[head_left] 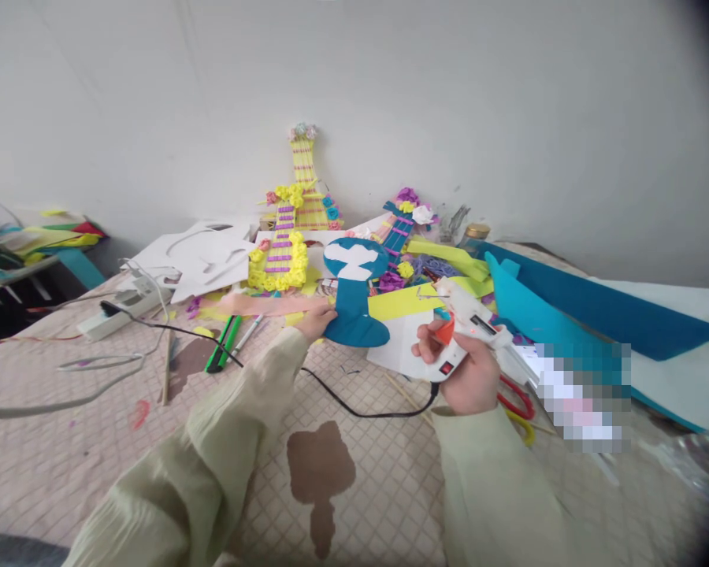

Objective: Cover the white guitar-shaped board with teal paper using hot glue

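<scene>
A: Which step is in hand?

B: Apparently hot-gluing, judging by what is showing. Nearest, the right hand (476,372) is wrapping around a white plastic glue gun (464,305), fingers curling by its orange trigger (447,331). I cannot tell whether they are pressing it.

A: And the left hand (317,321)?

B: It is pinching the left edge of a flat, dark-teal cutout (352,303) with a round top, narrow neck and spreading foot. White patches are covering part of the top.

A: So where is the cutout sitting?

B: It is extending rightward from the left hand, to the left of the gun and apart from it, above the beige, diamond-patterned surface (384,480). I cannot tell whether its foot is touching down.

A: What is the next move calling for?

B: I am guessing a steady cutout and fingers clear of the nozzle.

A: Farther back?

B: A yellow-and-purple ornament with ruffled flowers (277,256) is standing behind, left of the cutout.
</scene>
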Available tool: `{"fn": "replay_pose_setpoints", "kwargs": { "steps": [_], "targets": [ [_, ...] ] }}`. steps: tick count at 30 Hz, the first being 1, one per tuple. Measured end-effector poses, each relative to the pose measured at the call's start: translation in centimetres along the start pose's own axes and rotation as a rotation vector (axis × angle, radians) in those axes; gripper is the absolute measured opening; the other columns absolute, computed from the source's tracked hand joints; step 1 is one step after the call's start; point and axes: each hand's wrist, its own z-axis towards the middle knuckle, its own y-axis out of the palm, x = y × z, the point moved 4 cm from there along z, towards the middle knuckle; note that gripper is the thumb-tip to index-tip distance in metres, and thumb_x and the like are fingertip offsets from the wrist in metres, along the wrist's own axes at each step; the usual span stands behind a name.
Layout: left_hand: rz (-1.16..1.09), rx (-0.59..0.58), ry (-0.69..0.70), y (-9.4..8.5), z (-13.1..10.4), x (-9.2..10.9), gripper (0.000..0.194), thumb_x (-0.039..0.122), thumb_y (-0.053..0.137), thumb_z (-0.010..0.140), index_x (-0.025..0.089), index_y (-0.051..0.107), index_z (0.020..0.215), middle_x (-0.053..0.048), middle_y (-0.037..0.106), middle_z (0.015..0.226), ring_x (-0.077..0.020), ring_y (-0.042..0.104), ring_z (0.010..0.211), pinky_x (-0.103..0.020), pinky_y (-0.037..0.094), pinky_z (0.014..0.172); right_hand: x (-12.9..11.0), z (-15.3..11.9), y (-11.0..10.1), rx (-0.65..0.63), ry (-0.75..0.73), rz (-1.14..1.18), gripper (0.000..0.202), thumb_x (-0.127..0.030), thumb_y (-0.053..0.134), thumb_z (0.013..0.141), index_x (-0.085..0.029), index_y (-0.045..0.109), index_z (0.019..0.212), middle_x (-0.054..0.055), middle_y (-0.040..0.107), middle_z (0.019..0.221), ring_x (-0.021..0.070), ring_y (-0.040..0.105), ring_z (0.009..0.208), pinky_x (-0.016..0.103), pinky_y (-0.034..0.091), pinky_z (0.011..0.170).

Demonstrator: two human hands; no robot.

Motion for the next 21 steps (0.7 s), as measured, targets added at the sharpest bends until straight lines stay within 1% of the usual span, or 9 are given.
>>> {"fn": "replay_pose_setpoints", "kwargs": {
  "steps": [1, 3, 6, 9, 11, 14, 16, 18, 21],
  "targets": [
    [-0.014, -0.008, -0.012, -0.4, -0.8, 0.2, 0.024, 0.031, 0.046, 0.086, 0.012, 0.059, 0.094, -0.006, 0.061, 0.086, -0.0160, 0.060, 0.072, -0.030, 0.052, 0.060, 0.0, 0.0, -0.1, 0.006, 0.003, -0.002, 0.021, -0.029, 0.049, 0.065, -0.018, 0.066, 0.072, 0.004, 0.062, 0.068, 0.0111, 0.048, 0.045, 0.033, 0.047, 0.056],
    [-0.042, -0.030, -0.021, -1.5, -2.6, 0.7, 0.026, 0.035, 0.043, 0.084, 0.014, 0.059, 0.089, -0.003, 0.059, 0.073, -0.0133, 0.057, 0.056, -0.026, 0.048, 0.045, -0.1, 0.0, -0.2, 0.011, 0.018, -0.002, 0.022, -0.030, 0.049, 0.065, -0.018, 0.066, 0.072, 0.005, 0.062, 0.069, 0.0109, 0.047, 0.046, 0.032, 0.046, 0.057],
    [-0.059, -0.072, -0.001, -3.3, -5.3, 1.3, 0.033, 0.044, 0.041, 0.083, 0.015, 0.057, 0.087, 0.002, 0.051, 0.056, -0.0097, 0.048, 0.042, -0.021, 0.040, 0.036, -0.2, 0.0, -0.3, 0.011, 0.023, -0.006, 0.021, -0.030, 0.049, 0.064, -0.018, 0.065, 0.073, 0.004, 0.061, 0.070, 0.0108, 0.046, 0.047, 0.032, 0.044, 0.057],
    [-0.039, -0.110, 0.052, -5.0, -7.2, 1.4, 0.038, 0.050, 0.039, 0.082, 0.015, 0.056, 0.078, 0.003, 0.047, 0.053, -0.0082, 0.045, 0.047, -0.018, 0.037, 0.040, -0.4, -0.1, -0.3, 0.011, 0.020, -0.041, 0.020, -0.031, 0.050, 0.064, -0.020, 0.064, 0.073, 0.004, 0.060, 0.070, 0.0113, 0.045, 0.047, 0.033, 0.043, 0.057],
    [-0.006, -0.186, 0.075, -5.7, -8.0, 1.2, 0.039, 0.051, 0.046, 0.078, 0.015, 0.056, 0.068, 0.003, 0.049, 0.054, -0.0082, 0.045, 0.051, -0.017, 0.037, 0.043, -0.5, -0.2, -0.2, 0.012, 0.020, -0.072, 0.021, -0.032, 0.050, 0.064, -0.021, 0.065, 0.073, 0.004, 0.060, 0.071, 0.0120, 0.045, 0.046, 0.034, 0.042, 0.057],
    [0.064, -0.337, 0.079, -5.7, -8.5, 0.3, 0.036, 0.049, 0.056, 0.071, 0.015, 0.061, 0.063, 0.001, 0.055, 0.055, -0.0098, 0.048, 0.052, -0.019, 0.038, 0.046, -0.5, -0.3, -0.1, -0.009, 0.024, -0.096, 0.021, -0.032, 0.049, 0.064, -0.021, 0.065, 0.072, 0.005, 0.059, 0.069, 0.0130, 0.045, 0.047, 0.036, 0.041, 0.058],
    [0.118, -0.385, 0.080, -5.3, -8.5, -0.4, 0.031, 0.047, 0.061, 0.067, 0.016, 0.065, 0.065, 0.000, 0.061, 0.059, -0.0119, 0.053, 0.055, -0.020, 0.041, 0.051, -0.4, -0.3, 0.1, -0.029, 0.028, -0.110, 0.020, -0.032, 0.050, 0.064, -0.021, 0.065, 0.071, 0.005, 0.058, 0.067, 0.0136, 0.044, 0.047, 0.037, 0.041, 0.057],
    [0.173, -0.369, 0.085, -4.9, -8.4, -1.0, 0.027, 0.044, 0.064, 0.064, 0.017, 0.068, 0.070, -0.002, 0.065, 0.064, -0.0147, 0.057, 0.061, -0.023, 0.044, 0.058, -0.3, -0.3, 0.1, -0.039, 0.036, -0.129, 0.020, -0.033, 0.050, 0.063, -0.021, 0.065, 0.070, 0.004, 0.057, 0.067, 0.0135, 0.044, 0.047, 0.036, 0.041, 0.056],
    [0.239, -0.258, 0.115, -4.4, -8.6, -1.2, 0.026, 0.038, 0.064, 0.065, 0.019, 0.068, 0.083, -0.006, 0.067, 0.084, -0.0207, 0.058, 0.083, -0.031, 0.044, 0.077, 0.0, -0.3, 0.2, -0.044, 0.061, -0.154, 0.019, -0.032, 0.051, 0.063, -0.022, 0.065, 0.071, 0.003, 0.058, 0.069, 0.0124, 0.044, 0.046, 0.035, 0.040, 0.055]
  ]
}}
